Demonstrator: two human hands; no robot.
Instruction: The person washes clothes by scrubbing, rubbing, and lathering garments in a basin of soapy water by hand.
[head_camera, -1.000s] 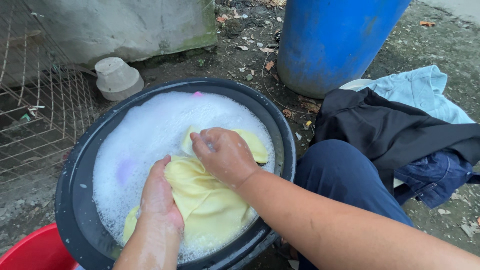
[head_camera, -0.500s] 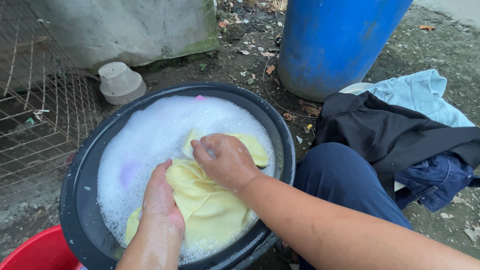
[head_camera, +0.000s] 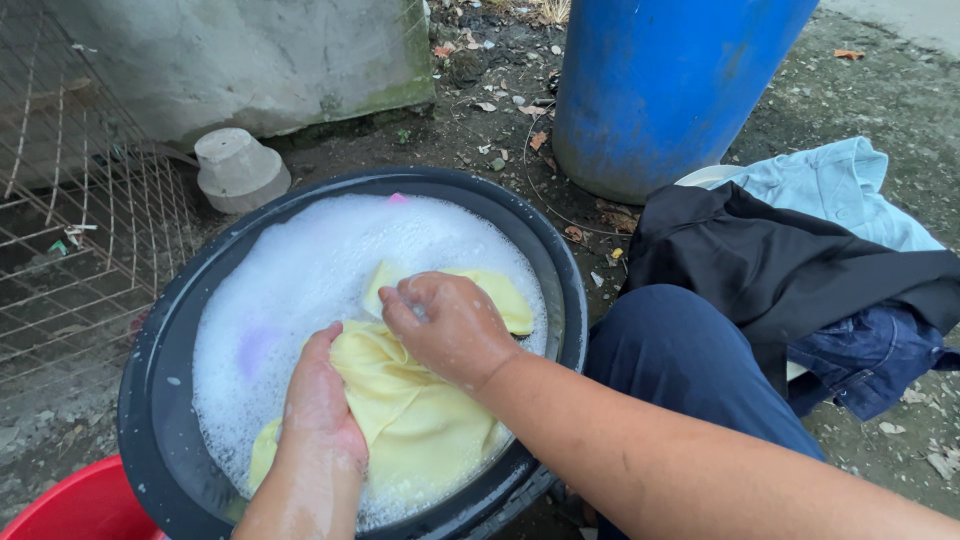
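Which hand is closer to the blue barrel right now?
Right. The right hand grips the yellow cloth mid-basin, on the side below the blue barrel. The left hand holds the cloth lower and farther left, more distant from it.

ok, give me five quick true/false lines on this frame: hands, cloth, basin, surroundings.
1. Both hands grip the wet yellow cloth: the left hand and right hand. True.
2. The round black plastic basin holds clear water without suds. False: white foam covers it.
3. A tall blue plastic barrel stands beyond the basin. True.
4. The pile of dark and light blue clothes lies inside the basin. False: it lies on the ground at the right.
5. The red plastic tub is at the top right. False: bottom left.
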